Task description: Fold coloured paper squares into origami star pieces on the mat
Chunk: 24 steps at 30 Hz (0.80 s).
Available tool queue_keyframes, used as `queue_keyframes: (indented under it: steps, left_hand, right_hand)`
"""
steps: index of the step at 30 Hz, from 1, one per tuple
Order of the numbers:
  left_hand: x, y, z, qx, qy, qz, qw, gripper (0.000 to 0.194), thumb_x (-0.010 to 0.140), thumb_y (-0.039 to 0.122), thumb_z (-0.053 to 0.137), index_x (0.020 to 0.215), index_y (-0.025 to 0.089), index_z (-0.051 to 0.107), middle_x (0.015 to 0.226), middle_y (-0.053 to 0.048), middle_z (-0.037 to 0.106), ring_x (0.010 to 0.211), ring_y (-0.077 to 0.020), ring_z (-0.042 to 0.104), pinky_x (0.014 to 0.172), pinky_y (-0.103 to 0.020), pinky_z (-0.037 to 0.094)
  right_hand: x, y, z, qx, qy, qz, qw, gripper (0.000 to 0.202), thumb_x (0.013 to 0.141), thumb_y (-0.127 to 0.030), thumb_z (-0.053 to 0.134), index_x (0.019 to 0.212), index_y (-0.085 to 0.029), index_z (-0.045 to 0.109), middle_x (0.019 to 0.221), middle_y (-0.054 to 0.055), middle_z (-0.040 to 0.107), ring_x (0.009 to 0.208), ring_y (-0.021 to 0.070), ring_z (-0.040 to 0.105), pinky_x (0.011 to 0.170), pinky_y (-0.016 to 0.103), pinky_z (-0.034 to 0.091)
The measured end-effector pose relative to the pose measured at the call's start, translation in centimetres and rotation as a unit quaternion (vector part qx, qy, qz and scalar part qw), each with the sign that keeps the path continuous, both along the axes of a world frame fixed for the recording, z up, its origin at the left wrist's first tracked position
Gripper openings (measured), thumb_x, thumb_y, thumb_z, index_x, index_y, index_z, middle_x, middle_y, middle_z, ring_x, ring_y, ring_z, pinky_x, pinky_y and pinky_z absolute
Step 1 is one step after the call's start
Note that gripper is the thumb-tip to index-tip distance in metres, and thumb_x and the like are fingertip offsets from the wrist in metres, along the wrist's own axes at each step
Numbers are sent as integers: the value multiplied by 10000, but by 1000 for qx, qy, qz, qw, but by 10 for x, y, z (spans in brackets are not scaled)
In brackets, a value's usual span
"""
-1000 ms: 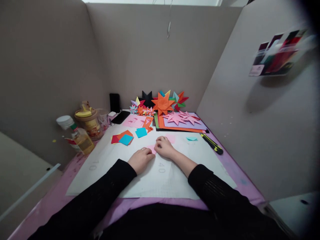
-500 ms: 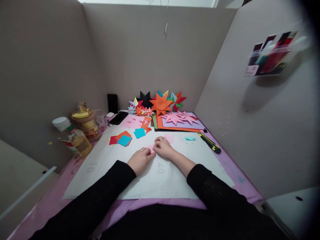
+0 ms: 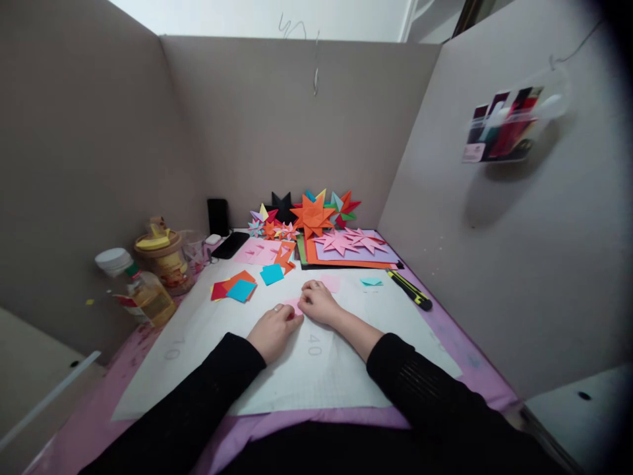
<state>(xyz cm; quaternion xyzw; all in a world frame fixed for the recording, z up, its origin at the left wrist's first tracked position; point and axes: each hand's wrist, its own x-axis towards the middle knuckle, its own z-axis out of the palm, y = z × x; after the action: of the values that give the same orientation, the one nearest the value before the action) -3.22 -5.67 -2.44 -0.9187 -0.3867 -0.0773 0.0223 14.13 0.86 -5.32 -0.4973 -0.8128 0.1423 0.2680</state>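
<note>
Centrally, pink paper [image 3: 295,305] between left hand [image 3: 273,333] and right hand [image 3: 319,303], touching both; grips unclear.

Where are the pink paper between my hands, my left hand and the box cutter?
Pink paper [image 3: 294,304]: head view, on its exposed part.
Left hand [image 3: 273,332]: head view, back of the hand.
Box cutter [image 3: 410,291]: head view, middle of its body.

The handled paper [image 3: 294,304] is pink, the sleeves [image 3: 212,389] black, the cutter [image 3: 410,290] yellow and black.

Craft cubicle, grey partitions [image 3: 297,132], paper stars [image 3: 312,215]
</note>
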Motion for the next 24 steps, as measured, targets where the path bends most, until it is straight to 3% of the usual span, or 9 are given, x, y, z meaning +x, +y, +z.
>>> queue_keyframes:
  steps: [7, 13, 19, 22, 24]
  left_hand:
    - [0, 0, 3, -21, -10, 5, 1000, 345, 847, 124, 367, 1137, 211, 533, 922, -69, 488, 865, -193, 435, 756, -306, 385]
    - [-1, -1, 4, -29, -19, 7, 999, 353, 850, 124, 368, 1155, 218, 519, 952, -70, 486, 888, -186, 435, 795, -304, 388]
    - [-1, 1, 3, -27, -24, -3, 999, 348, 846, 125, 383, 1154, 217, 516, 931, -74, 489, 873, -188, 437, 783, -307, 390]
    - [-2, 1, 3, -28, -28, -1, 999, 350, 845, 116, 374, 1143, 216, 528, 938, -70, 487, 865, -187, 436, 781, -307, 389]
    - [-2, 1, 3, -30, -29, 1, 999, 361, 842, 109, 370, 1149, 216, 527, 940, -69, 489, 861, -186, 439, 778, -306, 390]
  right_hand:
    - [0, -4, 3, 25, -20, -21, 999, 49, 736, -237, 586, 747, -198, 558, 991, 51, 514, 1040, 223, 394, 877, 385, 329]
    - [2, -9, 7, 62, -11, -56, 996, 177, 738, -168, 564, 899, -210, 504, 1146, 81, 460, 1171, 242, 307, 927, 420, 292]
    - [8, -5, 2, 12, -19, -26, 999, 318, 697, -328, 639, 953, -211, 491, 1265, 91, 388, 1278, 284, 182, 977, 495, 224]
    - [11, -1, 3, 24, -7, -60, 998, 238, 728, -238, 601, 942, -201, 505, 1251, 97, 411, 1269, 276, 209, 981, 500, 230]
    - [14, -1, 6, 48, 23, -26, 998, 234, 729, -119, 548, 949, -195, 523, 1185, 92, 471, 1208, 239, 316, 969, 455, 287]
